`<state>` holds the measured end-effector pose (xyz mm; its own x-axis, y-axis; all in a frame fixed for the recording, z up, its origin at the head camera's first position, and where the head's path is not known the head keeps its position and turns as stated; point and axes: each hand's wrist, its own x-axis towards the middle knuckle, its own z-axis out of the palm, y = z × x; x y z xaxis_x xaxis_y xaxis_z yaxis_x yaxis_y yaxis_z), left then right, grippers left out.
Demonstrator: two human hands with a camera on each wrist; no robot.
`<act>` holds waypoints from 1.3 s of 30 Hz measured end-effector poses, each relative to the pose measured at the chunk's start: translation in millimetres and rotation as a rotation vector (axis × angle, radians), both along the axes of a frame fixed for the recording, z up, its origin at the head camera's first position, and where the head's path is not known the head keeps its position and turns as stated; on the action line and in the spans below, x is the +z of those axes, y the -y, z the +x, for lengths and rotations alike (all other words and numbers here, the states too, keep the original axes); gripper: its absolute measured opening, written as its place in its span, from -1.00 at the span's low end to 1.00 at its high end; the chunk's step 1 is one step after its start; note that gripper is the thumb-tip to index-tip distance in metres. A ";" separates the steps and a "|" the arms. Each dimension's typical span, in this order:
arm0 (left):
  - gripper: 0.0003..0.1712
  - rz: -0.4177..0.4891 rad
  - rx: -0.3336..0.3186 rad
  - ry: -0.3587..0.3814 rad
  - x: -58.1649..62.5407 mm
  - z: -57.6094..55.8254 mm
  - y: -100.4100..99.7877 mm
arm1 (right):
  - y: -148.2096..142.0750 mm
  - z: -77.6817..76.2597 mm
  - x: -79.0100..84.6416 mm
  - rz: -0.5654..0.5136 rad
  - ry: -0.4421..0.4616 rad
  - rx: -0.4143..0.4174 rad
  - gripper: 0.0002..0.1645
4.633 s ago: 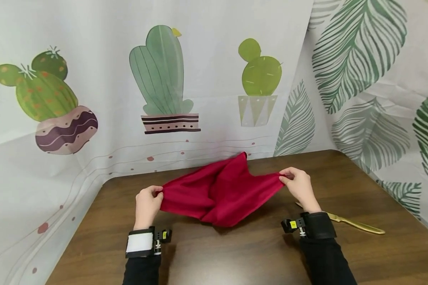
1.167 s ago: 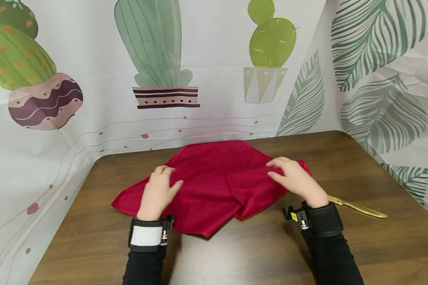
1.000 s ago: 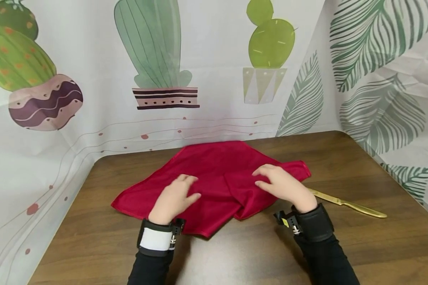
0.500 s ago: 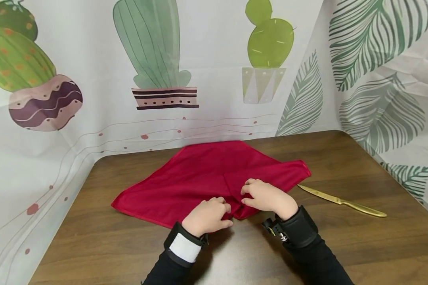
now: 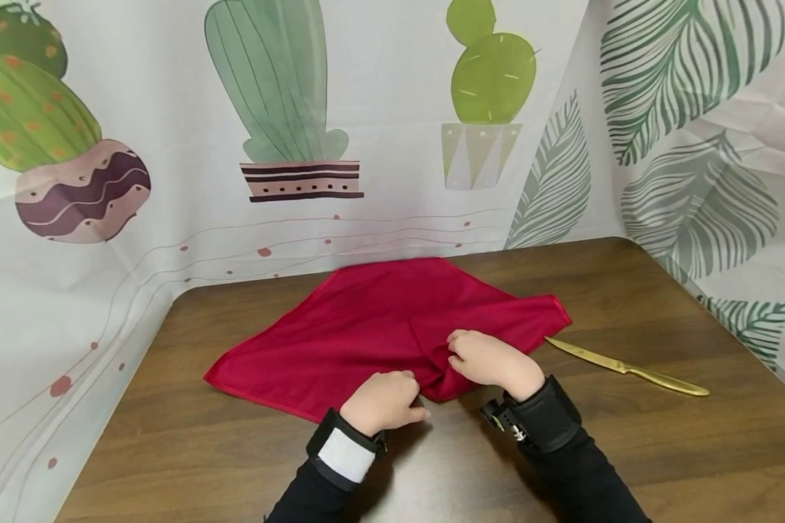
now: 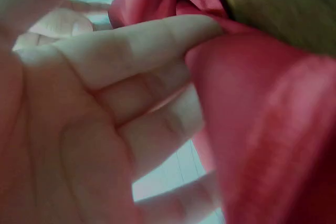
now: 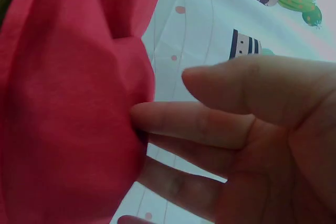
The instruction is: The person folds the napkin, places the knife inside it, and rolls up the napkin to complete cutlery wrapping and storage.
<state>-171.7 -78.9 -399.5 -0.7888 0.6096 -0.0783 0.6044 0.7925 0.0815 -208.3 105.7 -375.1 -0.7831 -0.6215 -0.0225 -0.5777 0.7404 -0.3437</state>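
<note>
"What's the biggest thing around the cloth?"

"The cactus-print backdrop point(image 5: 399, 87) behind it, with a leaf-print panel point(image 5: 687, 109) beyond it to the right."

"And underneath?"

"A brown wood-grain table point(image 5: 190, 465), showing on the near side of the cloth and to its left and right."

"The cloth itself?"

"A hemmed red cloth point(image 5: 366, 312), spread unevenly on the table, its far edge reaching the table's back edge. One corner points left and another sticks out to the right; the near part is rumpled into a fold."

"Whose arms are those?"

"A person's, in black sleeves point(image 5: 578, 472), coming in from the near side of the cloth."

"Is either hand gripping?"

"No. The left hand point(image 5: 384, 401) is at the cloth's near edge, fingers extended and touching the fabric (its wrist view is rather blurry). The right hand point(image 5: 493, 361) is over the rumpled fold, fingertips against the cloth, thumb standing clear."

"Anything smaller?"

"A gold table knife point(image 5: 621, 367), lying to the right of the cloth. Its blade tip is just beside the cloth's right-hand part (whether they touch, I can't tell), and its handle points away."
</note>
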 end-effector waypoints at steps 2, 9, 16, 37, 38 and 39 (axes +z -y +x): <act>-0.62 0.036 -0.010 -0.027 -0.5 -3.7 4.9 | -2.5 -1.6 2.3 -0.018 -0.018 0.000 -0.73; -0.77 0.156 -0.013 -0.126 9.8 -13.2 29.5 | -18.7 -8.6 11.7 -0.113 -0.104 -0.028 -0.71; -0.77 0.214 0.063 -0.120 24.0 -18.5 52.2 | -33.7 -10.5 20.4 -0.173 -0.115 -0.081 -0.70; -0.78 0.409 0.235 -0.292 55.4 -13.8 100.9 | -34.4 1.3 37.3 -0.228 -0.205 -0.114 -0.73; -0.78 0.407 0.243 -0.287 56.4 -13.0 102.4 | -34.0 3.0 38.1 -0.225 -0.209 -0.094 -0.77; -0.78 0.404 0.253 -0.275 57.1 -12.5 103.8 | -33.5 4.7 38.9 -0.222 -0.210 -0.071 -0.80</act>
